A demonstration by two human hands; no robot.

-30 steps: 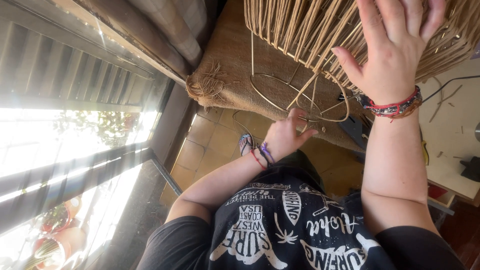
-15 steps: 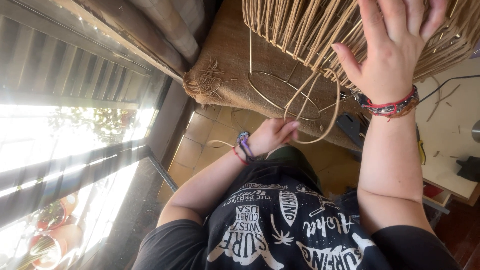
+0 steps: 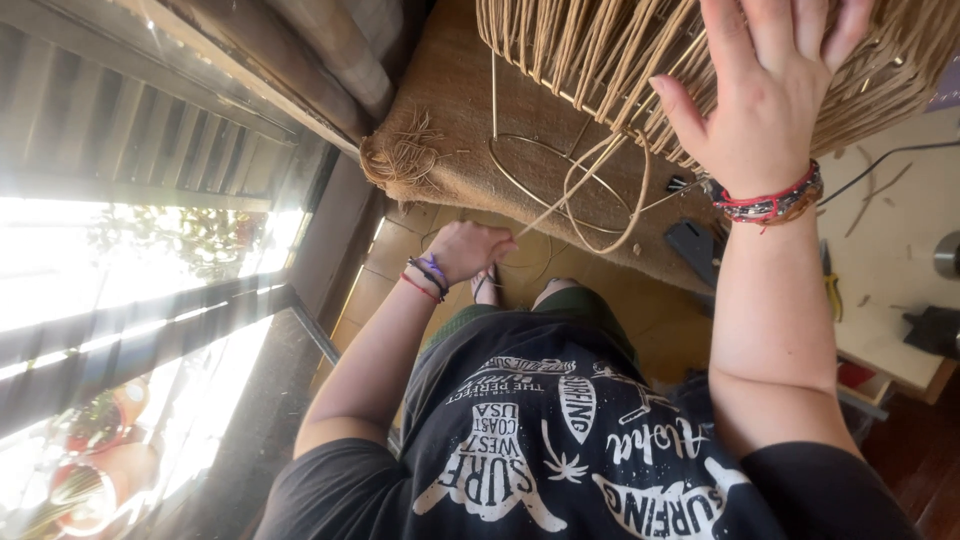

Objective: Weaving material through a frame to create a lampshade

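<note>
We find our left hand (image 3: pixel 468 250) closed on a thin reed strand (image 3: pixel 570 195) drawn from the woven basket frame (image 3: pixel 600 60). Our right hand (image 3: pixel 770 95) lies open, palm flat against the weave. Advice: keep tension even and brace firmly. The basket's upper part is cut off; the pinching fingertips are hidden.

I am seeing matt, pale cane strands forming the woven basket (image 3: pixel 640 60), resting on coarse brown burlap cloth (image 3: pixel 450 110); my left hand (image 3: pixel 468 250) is pinching one smooth, thin cane strand (image 3: pixel 590 180).
</note>
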